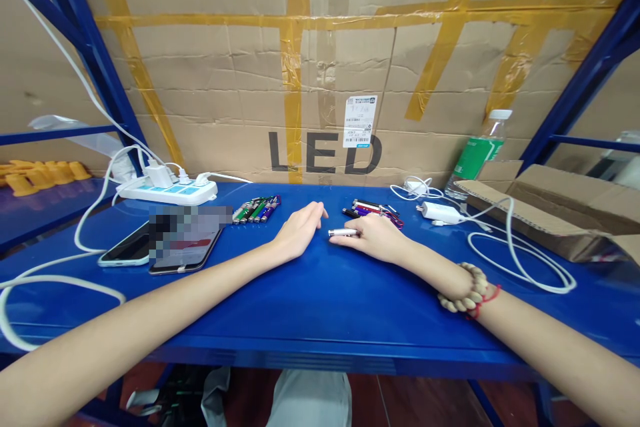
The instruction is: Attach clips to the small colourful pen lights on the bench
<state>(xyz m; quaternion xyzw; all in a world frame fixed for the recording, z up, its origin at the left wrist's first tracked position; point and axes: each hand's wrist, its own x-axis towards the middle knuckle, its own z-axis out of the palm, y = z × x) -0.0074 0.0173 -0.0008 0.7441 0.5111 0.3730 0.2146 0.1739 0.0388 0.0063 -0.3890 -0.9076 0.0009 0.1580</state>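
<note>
My left hand point(301, 229) rests on the blue table with its fingers stretched out together, and nothing shows in it. Left of it lies a neat row of small metal cylinders like penlights point(256, 211), in green, blue and silver. My right hand point(379, 237) is closed on a small silver penlight-like cylinder point(344, 232), which points left from between thumb and fingers. Just behind that hand is a loose pile of similar cylinders point(373, 207) in black, red, blue and purple, partly hidden by the hand.
Two phones point(187, 250) lie at the left, before a white power strip point(170, 191) with cables. On the right are a white charger point(441, 213) with coiled cable, a green-labelled bottle point(477, 153) and an open cardboard box point(560, 210). A large taped carton point(240, 93) stands behind.
</note>
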